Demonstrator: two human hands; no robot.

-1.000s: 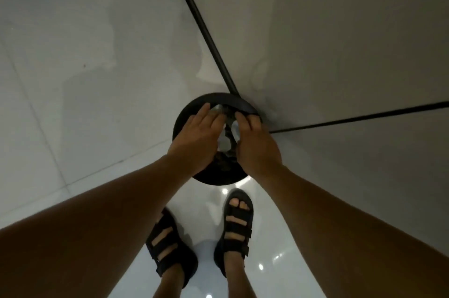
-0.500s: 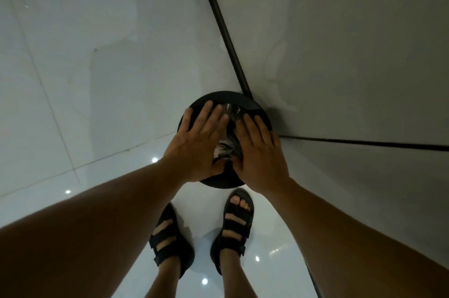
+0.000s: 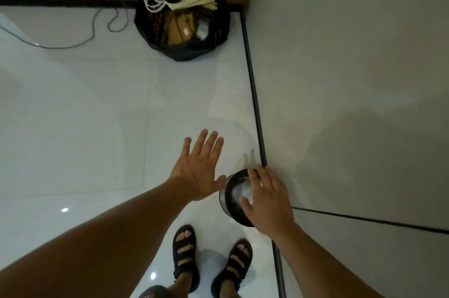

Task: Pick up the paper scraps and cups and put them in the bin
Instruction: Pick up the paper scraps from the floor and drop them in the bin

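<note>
Lifting off is the change: my left hand has come away from the small round black-rimmed metal bin and hangs in the air, fingers spread and straight, holding nothing. The bin sits just off its thumb side.

Reviewer: Right hand?

Me: My right hand lies flat over the bin's mouth, fingers straight, nothing gripped. Crumpled white paper scraps show inside the bin, beside my right thumb and partly under that palm. Touching or just above, can't tell.

Reviewer: Cups?

Me: None visible. Any in the bin would be hidden under the paper or my palm.

Reviewer: Meaning for the task?

Me: Paper's in the bin, so I'd judge this load delivered and the tamping about finished. One freed hand reads as me leaving the bin, maybe for more scraps. I see none on the glossy white tile floor around my hands.

Reviewer: Versus half a second back?

Me: Then both palms were on the bin side by side, pressing the stuff down. Now only the right covers it, my head is up and the view is wider. New, far beyond my left fingertips: an open black plastic rubbish bag stuffed with cardboard and paper bags, and a thin dark cable looping on the floor, well out past my left hand. My black strap sandals sit below my wrists as before.
</note>
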